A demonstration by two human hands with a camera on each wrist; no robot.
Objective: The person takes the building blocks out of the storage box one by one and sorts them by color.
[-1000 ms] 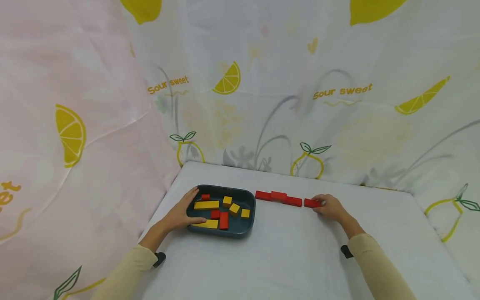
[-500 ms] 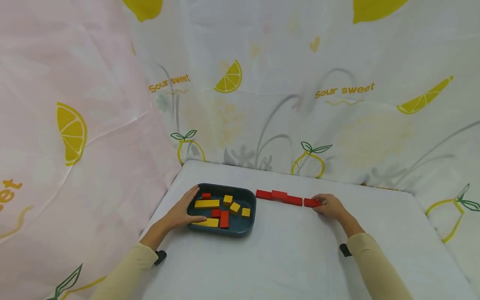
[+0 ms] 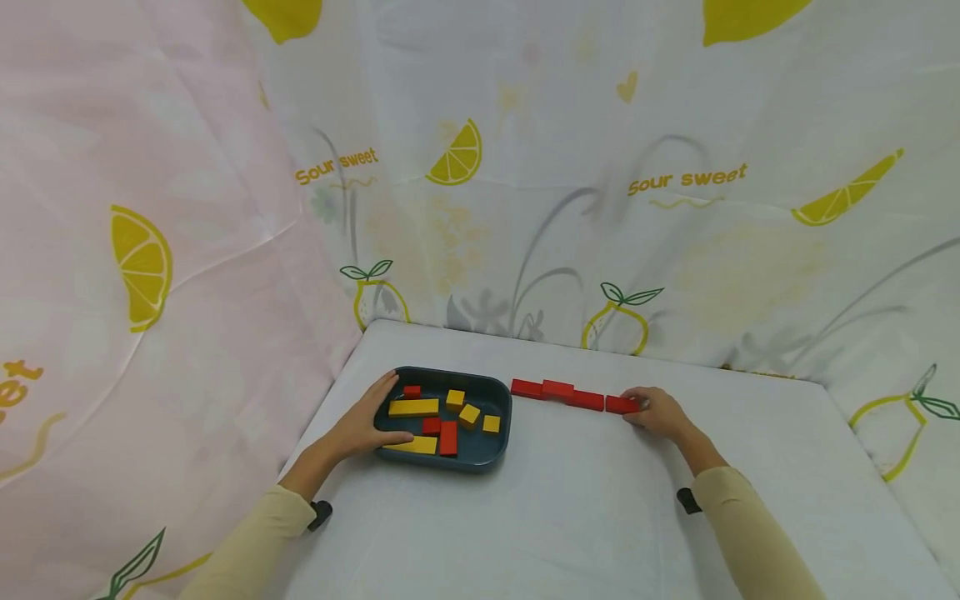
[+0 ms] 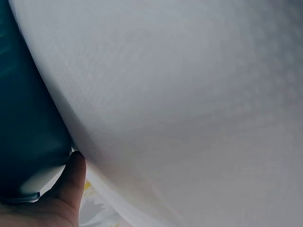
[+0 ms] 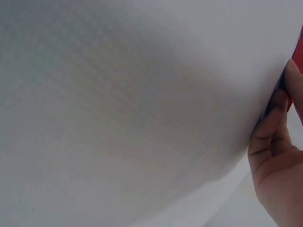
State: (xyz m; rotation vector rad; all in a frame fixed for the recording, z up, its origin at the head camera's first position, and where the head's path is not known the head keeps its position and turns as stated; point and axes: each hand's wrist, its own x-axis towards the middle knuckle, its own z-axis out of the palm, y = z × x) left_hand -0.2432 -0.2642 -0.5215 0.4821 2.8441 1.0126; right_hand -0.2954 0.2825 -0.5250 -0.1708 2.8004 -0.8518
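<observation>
Right of frame centre, right hand (image 3: 662, 414) pinches red block (image 3: 619, 405), just beside red row (image 3: 557, 390). Lower left of centre, left hand (image 3: 358, 431) rests spread on tray (image 3: 487, 455). Judged step: extending row; next calls for careful alignment, then release.

R-most red blk (image 3: 619, 404) — R end's hidden by R fingers (image 3: 642, 392).
</observation>
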